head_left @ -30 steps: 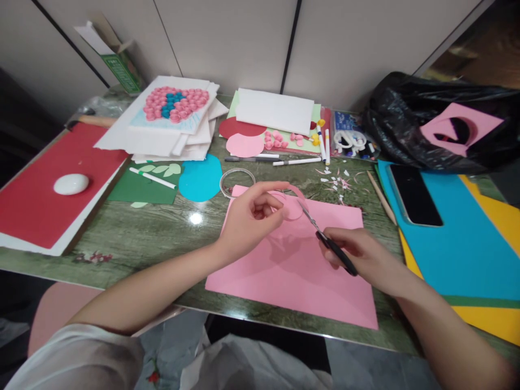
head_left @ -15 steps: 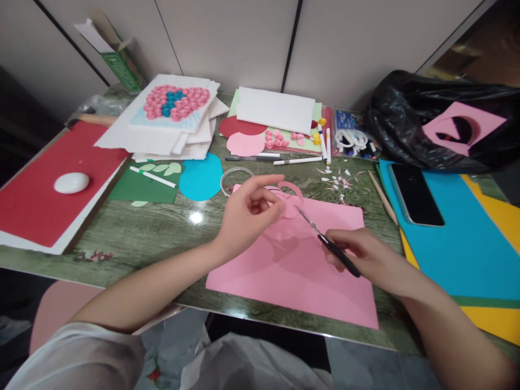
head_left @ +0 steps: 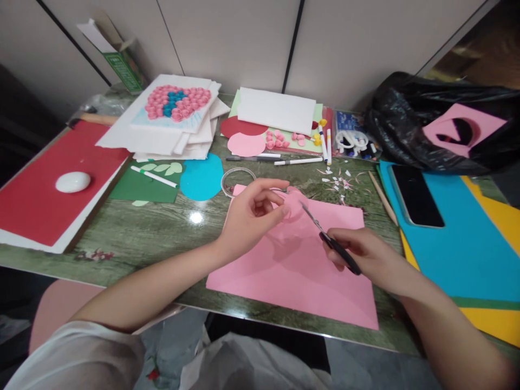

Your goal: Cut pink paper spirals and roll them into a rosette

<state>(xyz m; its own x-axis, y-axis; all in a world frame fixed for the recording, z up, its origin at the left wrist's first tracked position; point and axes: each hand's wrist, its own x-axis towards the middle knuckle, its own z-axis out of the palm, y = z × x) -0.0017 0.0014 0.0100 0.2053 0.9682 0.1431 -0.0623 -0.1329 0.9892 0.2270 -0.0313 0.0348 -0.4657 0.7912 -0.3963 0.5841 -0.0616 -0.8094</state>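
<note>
My left hand [head_left: 255, 212] pinches a small curled piece of pink paper [head_left: 296, 205] between thumb and fingers. Black-handled scissors [head_left: 339, 253] are in my right hand [head_left: 361, 252], their blades pointing up and left with the tips at the edge of that piece. Both hands are above a large pink sheet [head_left: 292, 276] lying near the table's front edge. Part of the pink piece is hidden behind my left fingers.
A phone [head_left: 417, 195] rests on blue sheets [head_left: 475, 244] at the right, beside a wooden stick [head_left: 383, 197]. Behind the hands are a tape roll [head_left: 225, 187], pens and paper scraps [head_left: 339, 179]. A white oval object [head_left: 73, 182] sits on a red board [head_left: 49, 211].
My left hand has shifted slightly right with the pink piece. The curled strip that stood out above the piece has dropped closer to it. My right hand and the scissors have barely moved.
</note>
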